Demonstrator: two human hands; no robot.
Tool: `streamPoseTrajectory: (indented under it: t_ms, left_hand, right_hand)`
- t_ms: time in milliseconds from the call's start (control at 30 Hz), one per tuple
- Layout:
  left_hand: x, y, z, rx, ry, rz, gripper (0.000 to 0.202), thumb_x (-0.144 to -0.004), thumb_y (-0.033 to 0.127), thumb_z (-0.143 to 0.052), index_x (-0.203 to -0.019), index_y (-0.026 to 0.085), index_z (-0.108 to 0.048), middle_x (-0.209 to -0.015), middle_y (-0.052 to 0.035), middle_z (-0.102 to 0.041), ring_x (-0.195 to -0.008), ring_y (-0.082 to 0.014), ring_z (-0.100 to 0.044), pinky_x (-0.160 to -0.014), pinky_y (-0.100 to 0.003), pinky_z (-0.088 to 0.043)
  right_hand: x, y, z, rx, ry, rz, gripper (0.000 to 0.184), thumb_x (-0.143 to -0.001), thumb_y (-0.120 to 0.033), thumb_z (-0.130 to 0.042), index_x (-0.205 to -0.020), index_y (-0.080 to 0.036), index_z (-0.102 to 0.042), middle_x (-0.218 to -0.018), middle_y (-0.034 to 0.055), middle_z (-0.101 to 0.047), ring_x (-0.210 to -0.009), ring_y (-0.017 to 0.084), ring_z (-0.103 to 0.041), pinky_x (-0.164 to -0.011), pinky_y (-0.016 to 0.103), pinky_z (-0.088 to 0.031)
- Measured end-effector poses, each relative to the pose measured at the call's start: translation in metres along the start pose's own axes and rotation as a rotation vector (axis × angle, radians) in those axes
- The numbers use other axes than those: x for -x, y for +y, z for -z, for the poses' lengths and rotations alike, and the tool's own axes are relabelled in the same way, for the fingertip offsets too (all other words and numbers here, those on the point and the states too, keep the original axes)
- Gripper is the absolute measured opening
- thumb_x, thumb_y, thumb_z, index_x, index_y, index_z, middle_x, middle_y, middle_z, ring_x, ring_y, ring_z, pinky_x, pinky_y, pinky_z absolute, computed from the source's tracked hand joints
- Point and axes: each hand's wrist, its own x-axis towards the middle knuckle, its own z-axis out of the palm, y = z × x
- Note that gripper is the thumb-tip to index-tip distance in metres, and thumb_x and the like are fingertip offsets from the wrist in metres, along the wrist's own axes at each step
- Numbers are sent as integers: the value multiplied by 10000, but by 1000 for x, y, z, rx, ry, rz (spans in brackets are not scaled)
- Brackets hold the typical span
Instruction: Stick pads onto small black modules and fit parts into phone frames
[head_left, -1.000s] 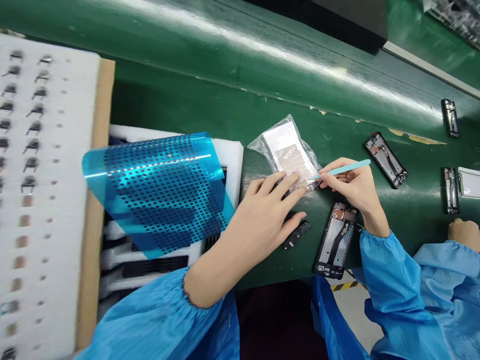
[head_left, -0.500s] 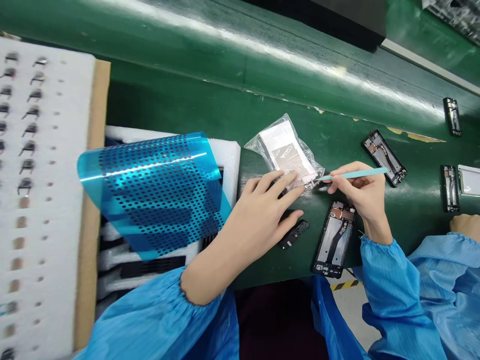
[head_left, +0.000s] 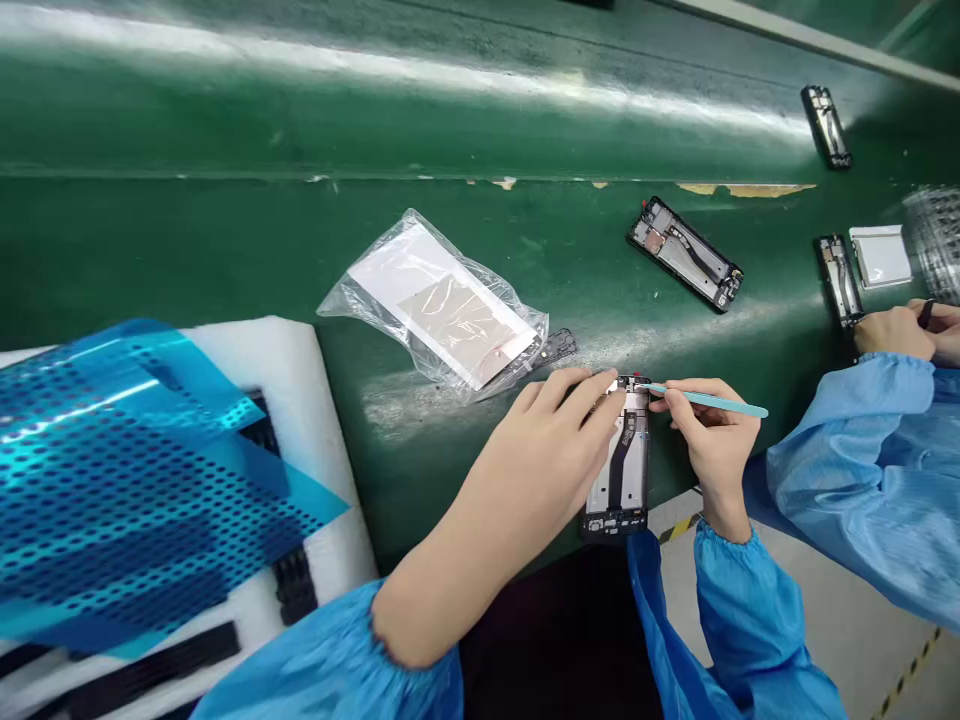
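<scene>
Laid out on the scuffed green desk (head_left: 247, 240): a clear plastic bag (head_left: 450, 310) of pale sheets overlapping a dark board (head_left: 562, 346), a phone frame (head_left: 619, 480) at the near edge, a second frame (head_left: 686, 255) slanted beyond, a white-rimmed panel (head_left: 881, 257) farther right.

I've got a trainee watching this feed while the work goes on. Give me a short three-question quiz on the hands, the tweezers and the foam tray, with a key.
1. True or false: the left hand holds the turquoise tweezers.
2. What lies over the white foam tray?
a) a clear plastic bag
b) a blue perforated film
c) a pair of gloves
3. Fill in "near" or "far": the tip of the tweezers is at the ___ end of the open phone chassis under the left hand, as the person sees it.

Key: 1. False; the right hand holds them. 2. b. 3. Far.
</scene>
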Motion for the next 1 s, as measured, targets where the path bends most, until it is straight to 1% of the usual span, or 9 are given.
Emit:
streamPoseTrajectory:
  t_ms: [100,233,367,633,767,900,1000]
  left_hand:
    - [-10,-4,-12,-28,-50,18,336,-1085,99,-503,-1366,62,-684,-1378,-172,-746,-1200,-344,-677,-910,-488,-622]
    - [-10,-6,-15,-65,-53,18,353,-1074,89,-510,-1386,52,-671,-1358,-164,-743,-1159,-339,-663,-900,-487,-606]
    - [-10,-6,-15,-89,-66,5,371,-1061,82,-531,-1407,45,-659,-1369,-166,-732,-1155,-346,-655,-907,-490,-598]
    - [-13,-7,-16,-97,-83,-22,381,-1058,84,-532,-1416,56,-658,-1363,-166,-728,-1117,-338,-645,-947,-496,-600]
    - [-15,-8,-17,-128,-95,-30,412,-1046,74,-557,-1445,85,-660,-1324,-157,-737,-1067,-330,-641,-934,-494,-604]
    - [-18,-12,-20,-186,-90,-81,409,-1058,78,-539,-1444,82,-675,-1271,-168,-740,-1026,-331,-632,-899,-499,-603]
    - [-19,-16,-21,-187,-93,-106,406,-1075,90,-519,-1449,76,-676,-1281,-178,-730,-1019,-324,-626,-901,-492,-599]
  right_hand:
    - [1,1,-1,-37,13,-12,25,-951,-255,-857,-955,-238,-839,-875,25,-837,-779,221,-848,-627,278,-657]
    - [4,1,-3,-55,23,-26,27,-941,-258,-866,-950,-246,-844,-888,25,-842,-813,236,-857,-675,298,-700]
    - [4,0,-5,-40,31,-12,45,-946,-288,-859,-941,-246,-844,-853,22,-834,-783,234,-851,-657,300,-708]
    - [4,-2,-8,-57,42,-19,105,-945,-326,-862,-925,-225,-839,-846,34,-835,-781,240,-853,-653,297,-715]
    - [4,-3,-10,-72,43,-19,53,-939,-284,-854,-927,-234,-842,-854,24,-838,-787,234,-854,-669,291,-722]
    - [5,-5,-9,-70,42,-22,11,-940,-250,-842,-940,-238,-840,-866,19,-839,-801,233,-857,-677,292,-722]
    - [7,-5,-7,-73,46,-14,43,-941,-209,-826,-966,-242,-838,-881,9,-840,-823,227,-859,-680,282,-713]
